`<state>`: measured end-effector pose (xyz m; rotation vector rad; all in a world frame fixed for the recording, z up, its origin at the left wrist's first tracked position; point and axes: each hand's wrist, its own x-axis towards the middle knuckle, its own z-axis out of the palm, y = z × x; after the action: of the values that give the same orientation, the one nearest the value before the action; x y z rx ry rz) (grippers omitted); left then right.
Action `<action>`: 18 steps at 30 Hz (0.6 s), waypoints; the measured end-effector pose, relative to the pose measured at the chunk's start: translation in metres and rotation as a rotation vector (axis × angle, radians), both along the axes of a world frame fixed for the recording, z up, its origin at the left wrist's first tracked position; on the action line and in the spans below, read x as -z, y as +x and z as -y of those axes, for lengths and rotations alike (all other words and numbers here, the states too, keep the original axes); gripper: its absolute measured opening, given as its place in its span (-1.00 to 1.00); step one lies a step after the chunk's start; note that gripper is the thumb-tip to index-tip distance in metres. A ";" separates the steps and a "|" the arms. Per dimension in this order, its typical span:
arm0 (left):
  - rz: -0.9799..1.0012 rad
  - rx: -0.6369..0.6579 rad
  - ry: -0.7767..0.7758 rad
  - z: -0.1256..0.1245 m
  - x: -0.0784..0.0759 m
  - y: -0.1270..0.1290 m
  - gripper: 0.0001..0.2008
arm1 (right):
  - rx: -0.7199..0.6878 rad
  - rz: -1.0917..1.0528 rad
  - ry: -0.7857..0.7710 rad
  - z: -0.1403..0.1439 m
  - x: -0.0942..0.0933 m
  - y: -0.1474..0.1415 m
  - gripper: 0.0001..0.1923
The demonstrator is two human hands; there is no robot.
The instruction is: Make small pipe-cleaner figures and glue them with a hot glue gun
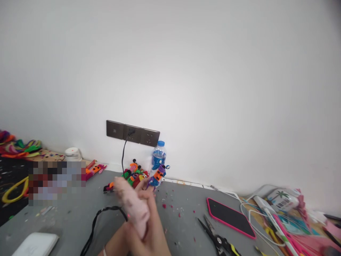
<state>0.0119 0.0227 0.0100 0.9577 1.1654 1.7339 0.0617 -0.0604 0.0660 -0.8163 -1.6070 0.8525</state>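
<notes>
At the bottom middle, my right hand is closed around a blurred pink hot glue gun, which points up and left. A small red light glows on it, and a black cord runs off to the left. My left hand reaches behind the glue gun, its fingers partly hidden. Those fingers are closed on a small purple, orange and blue fuzzy figure in front of a water bottle. Just left of it lie several colourful fuzzy figures.
Black-handled scissors and a pink-cased phone lie on the right, near white cables and packets. A white box sits front left. Bundled fuzzy stems and a white cup are far left. Wall sockets hold a plug.
</notes>
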 end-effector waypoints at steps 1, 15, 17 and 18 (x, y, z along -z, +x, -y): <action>0.016 0.034 -0.018 0.000 0.001 0.001 -0.77 | -0.060 0.070 -0.030 0.002 -0.005 -0.012 -0.46; 0.333 0.127 -0.095 0.000 0.001 0.005 -0.56 | -0.171 0.816 -0.165 -0.009 0.019 -0.128 -0.02; 0.341 0.131 -0.093 0.000 0.002 0.005 -0.62 | -0.165 0.844 -0.134 -0.006 0.019 -0.123 -0.04; 0.339 0.139 -0.095 0.000 0.001 0.004 -0.65 | -0.160 0.841 -0.120 -0.003 0.017 -0.118 -0.05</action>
<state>0.0163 0.0224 0.0086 0.6403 0.9285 1.6362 -0.0568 -0.0570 0.0488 -1.2433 -2.3922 0.7604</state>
